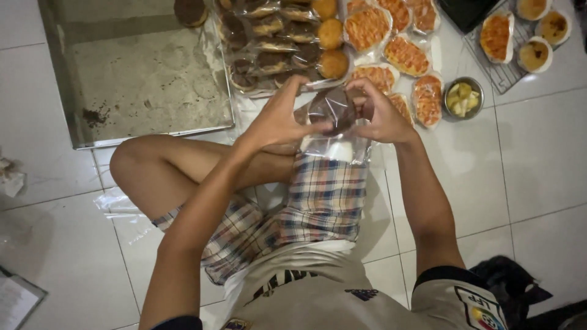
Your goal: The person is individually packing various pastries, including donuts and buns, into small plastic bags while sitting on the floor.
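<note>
Above my bent knee, both hands hold a clear plastic bag [333, 146] with a dark chocolate-topped bun [332, 107] inside it. My left hand [278, 116] grips the bag's left side with the fingers pinched at the top. My right hand [379, 113] grips the right side, thumb and fingers closed on the plastic near the bun. The bag's loose end hangs down over my checked shorts.
A large metal baking tray [140, 79] lies on the white tile floor at the upper left. Beyond my hands lie bagged chocolate buns [263, 43], round golden buns [331, 33] and bagged orange-topped breads [403, 55]. A small metal bowl [463, 98] and a wire rack [507, 70] with pastries sit at the right.
</note>
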